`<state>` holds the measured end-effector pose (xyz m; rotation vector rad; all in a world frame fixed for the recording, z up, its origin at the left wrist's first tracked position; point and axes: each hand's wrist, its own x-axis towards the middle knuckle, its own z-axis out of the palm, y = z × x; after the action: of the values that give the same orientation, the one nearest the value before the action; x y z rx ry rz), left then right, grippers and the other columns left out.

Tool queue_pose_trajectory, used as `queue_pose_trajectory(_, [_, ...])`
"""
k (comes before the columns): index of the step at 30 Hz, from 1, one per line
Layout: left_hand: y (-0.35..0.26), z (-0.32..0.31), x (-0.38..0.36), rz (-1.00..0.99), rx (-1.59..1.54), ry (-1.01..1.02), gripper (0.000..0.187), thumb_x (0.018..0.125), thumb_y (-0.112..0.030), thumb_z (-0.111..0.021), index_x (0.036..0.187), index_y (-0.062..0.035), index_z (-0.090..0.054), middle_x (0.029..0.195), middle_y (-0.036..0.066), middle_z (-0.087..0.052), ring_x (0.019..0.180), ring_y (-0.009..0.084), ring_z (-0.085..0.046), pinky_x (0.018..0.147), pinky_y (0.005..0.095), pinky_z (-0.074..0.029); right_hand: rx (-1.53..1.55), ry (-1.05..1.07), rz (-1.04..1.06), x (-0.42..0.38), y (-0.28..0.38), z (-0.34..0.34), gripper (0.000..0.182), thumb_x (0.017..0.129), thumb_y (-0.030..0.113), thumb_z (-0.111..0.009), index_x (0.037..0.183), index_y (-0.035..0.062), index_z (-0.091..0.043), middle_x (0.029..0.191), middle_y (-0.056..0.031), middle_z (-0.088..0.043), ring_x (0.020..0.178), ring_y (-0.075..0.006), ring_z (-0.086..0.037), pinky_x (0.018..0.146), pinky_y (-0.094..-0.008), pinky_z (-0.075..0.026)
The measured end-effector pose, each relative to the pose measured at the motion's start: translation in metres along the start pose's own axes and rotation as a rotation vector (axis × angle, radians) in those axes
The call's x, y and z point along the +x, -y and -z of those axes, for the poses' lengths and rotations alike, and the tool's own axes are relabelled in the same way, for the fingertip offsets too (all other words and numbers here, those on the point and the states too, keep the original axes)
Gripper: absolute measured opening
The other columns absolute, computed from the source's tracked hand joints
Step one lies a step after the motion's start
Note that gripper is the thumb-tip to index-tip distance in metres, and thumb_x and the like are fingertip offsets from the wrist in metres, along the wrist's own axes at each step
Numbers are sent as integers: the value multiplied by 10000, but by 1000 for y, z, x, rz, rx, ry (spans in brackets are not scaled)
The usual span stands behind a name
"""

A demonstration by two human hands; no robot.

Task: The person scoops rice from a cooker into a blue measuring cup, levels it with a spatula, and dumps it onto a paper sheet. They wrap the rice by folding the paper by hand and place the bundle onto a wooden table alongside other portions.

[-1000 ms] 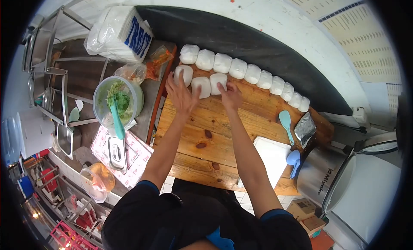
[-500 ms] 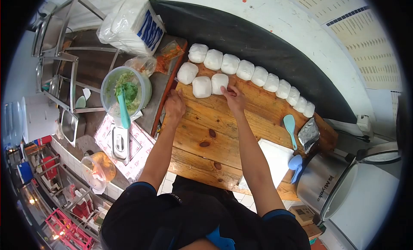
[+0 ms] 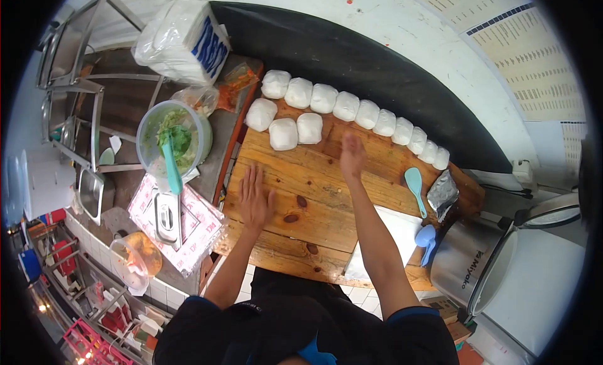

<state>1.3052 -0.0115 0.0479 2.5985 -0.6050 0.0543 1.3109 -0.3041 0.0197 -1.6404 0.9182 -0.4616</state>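
Note:
My left hand (image 3: 255,198) lies flat on the wooden table (image 3: 270,239), fingers spread and holding nothing. Over the table's middle is my right hand (image 3: 352,155), turned on edge and slightly blurred, with nothing visible in it. To its left sits a white wrapped packet (image 3: 309,128), the rightmost of a short front row, beside another white packet (image 3: 283,134). Behind them several more white packets (image 3: 345,106) form a long row along the dark wall panel. Neither hand touches a packet.
White paper sheets (image 3: 391,236), a teal paddle (image 3: 415,188), a blue scoop (image 3: 426,239), a foil packet (image 3: 443,196) and a large steel pot (image 3: 463,255) are on the right. A tub of green food (image 3: 201,142) and a metal lid (image 3: 167,218) stand left.
My right hand has let go of the rightmost front packet and moved right of it. My left hand has come down from the table's left edge and spread flat.

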Motion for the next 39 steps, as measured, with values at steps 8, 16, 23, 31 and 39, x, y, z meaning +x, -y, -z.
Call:
queue_pose_trajectory(8, [8,-6,-23,-69,72,11,588,1018,-364,-438,1485,-17,-356,1542,173,-378,1449,346,-313,1173,504,-230,-580,-98,504,-31,-12,45,319,884,178,-682,1173,49,-646,1231,-167,-627,1179,-361,-560,1010,-435,-442])
queue_pose_trajectory(16, [1,-10,-24,-161,22,-104,591,994,-383,-508,1425,16,-443,1470,221,-452,1380,391,-390,1128,502,-284,-482,-225,206,-177,56,234,328,881,61,-658,1201,49,-584,1061,-132,-660,1042,-306,-624,930,-393,-471])
queue_pose_trajectory(23, [-155,-88,-62,-229,-887,15,326,881,-109,-660,1185,-10,-595,1160,164,-629,1053,327,-586,912,470,-465,-773,-321,69,-222,-58,414,498,840,-29,-602,1319,-11,-468,1295,-247,-551,1176,-401,-547,981,-443,-460])
queue_pose_trajectory(31, [-372,-64,-194,105,-1275,1122,468,918,-172,-651,1343,-35,-514,1205,120,-644,1097,228,-603,927,355,-460,-151,-5,11,-264,-15,442,540,865,28,-656,1365,14,-454,1145,-198,-607,1032,-352,-612,936,-413,-487])
queue_pose_trajectory(39, [-456,15,-222,66,-1559,1362,611,893,-287,-703,1370,9,-463,915,64,-588,672,145,-550,599,299,-480,-869,-199,56,-260,123,693,324,989,306,-554,989,2,-668,828,-152,-716,770,-313,-705,714,-405,-548])
